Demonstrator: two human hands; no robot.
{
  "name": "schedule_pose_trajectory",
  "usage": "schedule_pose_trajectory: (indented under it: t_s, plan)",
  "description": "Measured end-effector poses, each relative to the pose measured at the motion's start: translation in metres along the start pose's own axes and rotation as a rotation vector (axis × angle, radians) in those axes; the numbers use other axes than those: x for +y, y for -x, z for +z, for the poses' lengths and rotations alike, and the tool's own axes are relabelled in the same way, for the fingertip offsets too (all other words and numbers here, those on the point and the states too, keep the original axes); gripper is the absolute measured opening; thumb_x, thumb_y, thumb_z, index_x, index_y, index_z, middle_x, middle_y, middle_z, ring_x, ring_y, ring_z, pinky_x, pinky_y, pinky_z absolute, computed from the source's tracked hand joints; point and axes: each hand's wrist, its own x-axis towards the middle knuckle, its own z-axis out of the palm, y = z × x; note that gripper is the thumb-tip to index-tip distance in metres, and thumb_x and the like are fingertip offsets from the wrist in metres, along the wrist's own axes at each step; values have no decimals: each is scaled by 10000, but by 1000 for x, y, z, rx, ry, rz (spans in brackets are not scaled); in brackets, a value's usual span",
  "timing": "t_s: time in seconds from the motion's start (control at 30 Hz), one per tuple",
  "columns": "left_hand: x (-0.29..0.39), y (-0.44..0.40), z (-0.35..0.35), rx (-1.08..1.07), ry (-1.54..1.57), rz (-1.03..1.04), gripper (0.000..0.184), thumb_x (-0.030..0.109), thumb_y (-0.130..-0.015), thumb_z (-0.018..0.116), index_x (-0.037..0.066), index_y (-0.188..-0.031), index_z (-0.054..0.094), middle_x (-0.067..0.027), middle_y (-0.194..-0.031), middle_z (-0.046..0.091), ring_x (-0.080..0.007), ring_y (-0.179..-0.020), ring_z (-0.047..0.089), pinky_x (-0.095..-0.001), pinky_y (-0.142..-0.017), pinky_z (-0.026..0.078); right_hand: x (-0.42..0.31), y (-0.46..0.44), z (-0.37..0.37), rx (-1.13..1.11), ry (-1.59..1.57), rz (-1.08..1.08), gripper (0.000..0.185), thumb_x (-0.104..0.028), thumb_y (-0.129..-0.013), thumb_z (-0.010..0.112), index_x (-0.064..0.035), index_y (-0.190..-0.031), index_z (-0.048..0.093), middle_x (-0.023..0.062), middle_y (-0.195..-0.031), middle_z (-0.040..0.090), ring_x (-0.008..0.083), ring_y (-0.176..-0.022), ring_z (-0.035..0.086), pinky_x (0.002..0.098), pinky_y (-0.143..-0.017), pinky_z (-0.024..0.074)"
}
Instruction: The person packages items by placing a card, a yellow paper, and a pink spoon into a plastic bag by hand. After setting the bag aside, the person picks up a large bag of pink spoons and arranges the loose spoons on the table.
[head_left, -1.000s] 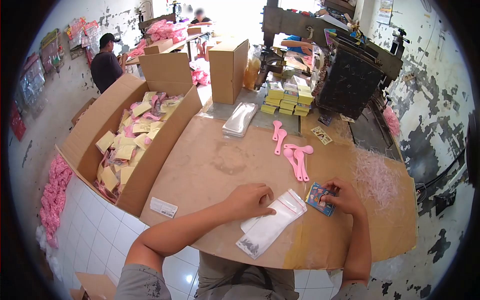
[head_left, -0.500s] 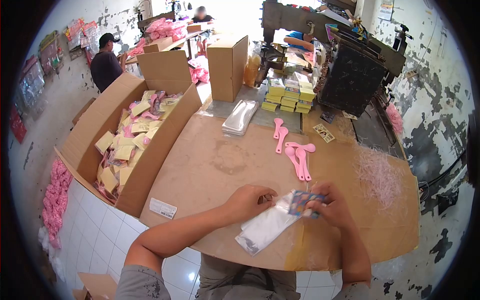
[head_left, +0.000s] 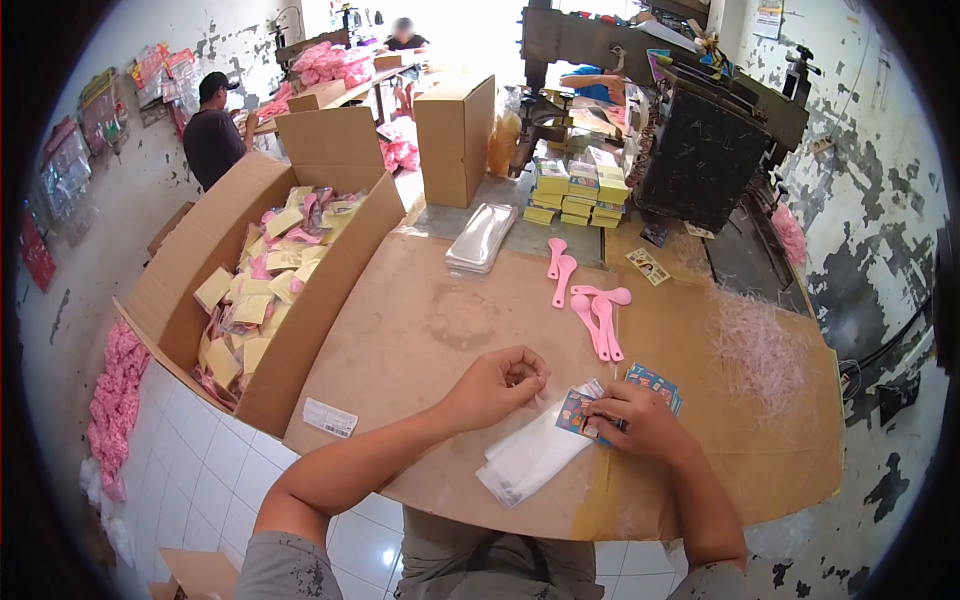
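My right hand [head_left: 645, 422] pinches a blue printed card [head_left: 575, 410] over the upper end of the clear plastic bags [head_left: 530, 460]. More blue printed cards [head_left: 655, 380] lie just beyond its knuckles, partly covered by the hand. To the left, my left hand [head_left: 500, 385] is raised slightly over the cardboard-topped table, its fingers curled in with the thumb against them. Nothing shows between those fingers. Several pink measuring spoons [head_left: 600, 325] rest on the table beyond both hands.
A large open carton [head_left: 330, 270] full of bagged pink and yellow items stands left. Stacked yellow-edged card packs [head_left: 575, 190], a pile of clear bags [head_left: 482, 238] and a tall box [head_left: 455, 140] sit at the back. Shredded plastic [head_left: 760, 355] lies right. A person [head_left: 212, 135] works far left.
My left hand has come up and away from the plastic bags. The right hand has lowered its card onto the bags' upper end, and the other cards behind it now show.
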Motion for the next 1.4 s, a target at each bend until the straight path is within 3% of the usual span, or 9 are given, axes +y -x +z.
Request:
schedule_pose_trajectory:
  t_s: [0.1, 0.2, 0.6, 1.0, 1.1, 1.2, 1.4]
  plan:
    - [1, -2, -2, -35, -44, 26, 244, 100, -1034, 645, 7, -1260, 631, -13, -967, 716, -51, -866, 661, -206, -717, 527, -2, -1, -2, -12, -19, 15, 205, -101, -810, 767, -65, -1013, 768, 111, -943, 700, 285, -832, 692, 396, -750, 552]
    - [-4, -3, -2, -84, -44, -35, 320, 62, -1015, 654, -38, -1314, 602, -83, -1030, 731, -86, -909, 686, -259, -791, 582, -4, -1, -3, -10, -21, 21, 209, -106, -809, 763, -65, -1014, 769, 113, -946, 703, 286, -841, 689, 398, -751, 549]
    - [-17, -3, 4, -166, 15, 35, 292, 41, -1015, 652, -67, -1283, 609, -102, -1009, 735, -123, -894, 709, -271, -790, 586, -3, -1, -4, 50, 47, -28, 129, -76, -770, 755, -45, -894, 732, 98, -886, 672, 273, -792, 666, 388, -683, 524]
    - [-17, -2, 4, -188, -83, 45, 313, 110, -1022, 684, -29, -1294, 617, -72, -991, 731, -106, -905, 701, -268, -803, 562, -2, 0, -5, 29, 32, -11, 195, -79, -779, 754, -45, -971, 738, 102, -886, 656, 287, -805, 655, 405, -722, 519]
    - [-15, -1, 4, -188, -98, 49, 306, 108, -1023, 682, -26, -1290, 618, -71, -989, 730, -109, -911, 704, -266, -799, 563, -2, 0, -3, 85, 47, -45, 170, -66, -763, 757, -40, -929, 731, 98, -890, 666, 274, -793, 663, 385, -682, 521]
    - [-13, -1, 5, -172, -101, 44, 317, 27, -996, 658, -73, -1291, 600, -84, -979, 719, -114, -883, 714, -261, -779, 573, -1, 0, -3, 99, 40, -45, 207, -66, -765, 765, -50, -971, 748, 97, -898, 673, 276, -791, 665, 385, -685, 524]
    - [-15, -1, 5, -177, -96, 51, 303, 38, -1010, 650, -72, -1286, 596, -94, -979, 720, -126, -883, 723, -267, -776, 578, -4, 0, -7, 89, 34, -14, 246, -60, -776, 778, -60, -1021, 766, 95, -907, 681, 273, -795, 673, 370, -684, 526]
